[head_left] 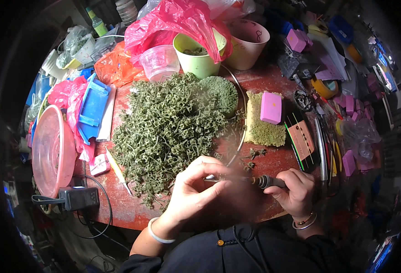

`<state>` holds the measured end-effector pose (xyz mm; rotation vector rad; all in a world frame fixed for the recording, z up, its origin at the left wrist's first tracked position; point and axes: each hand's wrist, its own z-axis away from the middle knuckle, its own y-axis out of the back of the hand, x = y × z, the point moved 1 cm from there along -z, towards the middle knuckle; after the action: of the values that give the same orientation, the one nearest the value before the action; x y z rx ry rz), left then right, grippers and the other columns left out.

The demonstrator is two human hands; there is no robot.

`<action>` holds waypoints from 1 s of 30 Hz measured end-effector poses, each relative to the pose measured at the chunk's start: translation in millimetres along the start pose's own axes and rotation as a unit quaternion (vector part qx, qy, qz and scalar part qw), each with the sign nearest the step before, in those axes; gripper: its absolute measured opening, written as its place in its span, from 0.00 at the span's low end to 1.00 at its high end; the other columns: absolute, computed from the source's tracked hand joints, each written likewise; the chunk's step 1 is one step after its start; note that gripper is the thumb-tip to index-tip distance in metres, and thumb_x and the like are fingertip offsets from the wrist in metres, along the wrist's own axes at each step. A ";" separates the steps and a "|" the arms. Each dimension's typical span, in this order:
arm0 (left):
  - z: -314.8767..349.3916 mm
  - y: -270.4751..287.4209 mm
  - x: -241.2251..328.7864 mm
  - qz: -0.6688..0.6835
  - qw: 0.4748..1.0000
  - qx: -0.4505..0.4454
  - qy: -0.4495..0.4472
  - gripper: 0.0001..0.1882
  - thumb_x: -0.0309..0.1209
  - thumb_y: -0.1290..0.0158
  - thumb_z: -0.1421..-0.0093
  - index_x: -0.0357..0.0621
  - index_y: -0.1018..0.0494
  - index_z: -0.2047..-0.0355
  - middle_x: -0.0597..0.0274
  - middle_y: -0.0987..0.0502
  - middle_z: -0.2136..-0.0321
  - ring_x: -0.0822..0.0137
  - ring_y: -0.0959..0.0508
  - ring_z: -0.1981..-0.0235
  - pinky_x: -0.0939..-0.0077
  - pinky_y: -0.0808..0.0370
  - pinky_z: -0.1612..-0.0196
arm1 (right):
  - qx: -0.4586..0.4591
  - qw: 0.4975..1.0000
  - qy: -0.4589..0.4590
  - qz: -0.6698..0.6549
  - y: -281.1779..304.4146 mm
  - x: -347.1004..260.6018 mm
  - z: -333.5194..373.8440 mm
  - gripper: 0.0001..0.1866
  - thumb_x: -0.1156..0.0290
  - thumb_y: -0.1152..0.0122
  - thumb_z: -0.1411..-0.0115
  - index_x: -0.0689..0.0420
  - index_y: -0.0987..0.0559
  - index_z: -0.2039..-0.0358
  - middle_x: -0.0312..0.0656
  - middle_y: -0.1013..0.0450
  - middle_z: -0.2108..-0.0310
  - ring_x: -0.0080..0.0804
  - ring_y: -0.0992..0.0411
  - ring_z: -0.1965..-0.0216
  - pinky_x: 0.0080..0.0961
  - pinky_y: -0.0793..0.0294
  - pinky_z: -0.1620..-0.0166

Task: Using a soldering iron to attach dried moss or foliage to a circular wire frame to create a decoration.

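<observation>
Apparently mid close work, the right hand's fingers clamp a dark handpiece pointing toward the left hand, whose thumb and forefinger curl close, their hold unclear, so steady aim seems needed next.

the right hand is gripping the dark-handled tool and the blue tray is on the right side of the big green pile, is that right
Not quite: the blue tray is on the left side of the big green pile, as the head view shows. The right hand is indeed gripping the dark-handled tool.
</observation>
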<state>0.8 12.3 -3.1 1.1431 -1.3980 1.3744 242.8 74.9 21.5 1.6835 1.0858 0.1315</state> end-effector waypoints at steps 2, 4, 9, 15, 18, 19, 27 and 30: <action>-0.4 0.0 -0.9 -0.002 1.000 0.002 -0.005 0.12 0.16 0.40 0.46 0.35 0.22 0.60 0.58 0.27 0.59 0.70 0.26 0.57 0.81 0.24 0.59 | -0.007 1.000 -0.002 -0.004 -0.3 0.5 0.1 0.23 0.48 0.31 0.47 0.55 0.28 0.79 0.36 0.35 0.85 0.35 0.32 0.84 0.30 0.36 0.81; -0.6 -0.5 -0.4 -0.003 1.000 0.003 -0.010 0.12 0.15 0.40 0.46 0.35 0.22 0.60 0.58 0.27 0.59 0.71 0.26 0.58 0.81 0.24 0.59 | -0.001 1.000 -0.011 -0.025 -0.4 2.6 0.9 0.24 0.48 0.31 0.47 0.55 0.28 0.79 0.36 0.35 0.85 0.35 0.32 0.84 0.30 0.36 0.81; 2.9 -5.7 -0.7 -0.026 0.998 0.057 -0.012 0.13 0.16 0.40 0.46 0.35 0.21 0.59 0.62 0.30 0.63 0.72 0.27 0.59 0.81 0.27 0.58 | 0.056 0.989 -0.129 0.037 9.7 12.5 3.1 0.23 0.51 0.32 0.43 0.59 0.26 0.76 0.42 0.35 0.84 0.41 0.32 0.83 0.33 0.37 0.80; 2.4 -0.8 -2.5 -0.166 0.985 0.039 -0.035 0.14 0.15 0.40 0.45 0.35 0.21 0.58 0.63 0.31 0.63 0.74 0.29 0.60 0.84 0.28 0.59 | 0.087 0.977 -0.172 0.097 2.9 31.0 1.9 0.16 0.62 0.31 0.43 0.61 0.26 0.74 0.47 0.30 0.81 0.46 0.30 0.81 0.35 0.35 0.78; 1.0 -5.7 2.0 -0.069 0.996 0.050 0.010 0.14 0.15 0.40 0.45 0.36 0.21 0.57 0.63 0.31 0.62 0.74 0.29 0.61 0.84 0.28 0.58 | 0.090 0.969 -0.229 -0.020 -4.2 12.0 -1.9 0.16 0.63 0.30 0.43 0.61 0.26 0.75 0.45 0.33 0.84 0.35 0.35 0.83 0.31 0.37 0.78; 0.5 -5.8 1.8 -0.069 0.996 0.047 0.009 0.14 0.15 0.40 0.45 0.36 0.21 0.57 0.63 0.31 0.62 0.74 0.29 0.61 0.84 0.28 0.58 | 0.085 0.961 -0.249 -0.080 -8.5 6.4 -5.7 0.16 0.63 0.30 0.43 0.61 0.26 0.75 0.43 0.34 0.84 0.31 0.37 0.84 0.29 0.37 0.79; 4.0 0.1 -8.0 -0.132 0.988 0.069 -0.030 0.16 0.15 0.43 0.45 0.41 0.21 0.57 0.68 0.33 0.65 0.82 0.32 0.71 0.91 0.32 0.71 | 0.020 0.993 -0.066 -0.099 -9.9 -16.0 -11.4 0.22 0.51 0.29 0.46 0.58 0.25 0.76 0.35 0.36 0.86 0.28 0.34 0.86 0.26 0.38 0.81; 5.0 -1.1 -2.6 -0.156 0.986 0.054 -0.007 0.17 0.12 0.44 0.45 0.34 0.22 0.54 0.65 0.34 0.62 0.76 0.29 0.62 0.85 0.28 0.56 | 0.037 0.996 -0.058 -0.064 -8.0 -11.0 -4.2 0.25 0.48 0.31 0.46 0.59 0.27 0.78 0.36 0.36 0.86 0.31 0.35 0.85 0.27 0.39 0.81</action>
<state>2.7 7.5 -5.5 1.3786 -1.1080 1.2298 229.4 70.2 21.3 1.6605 1.1193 -0.0881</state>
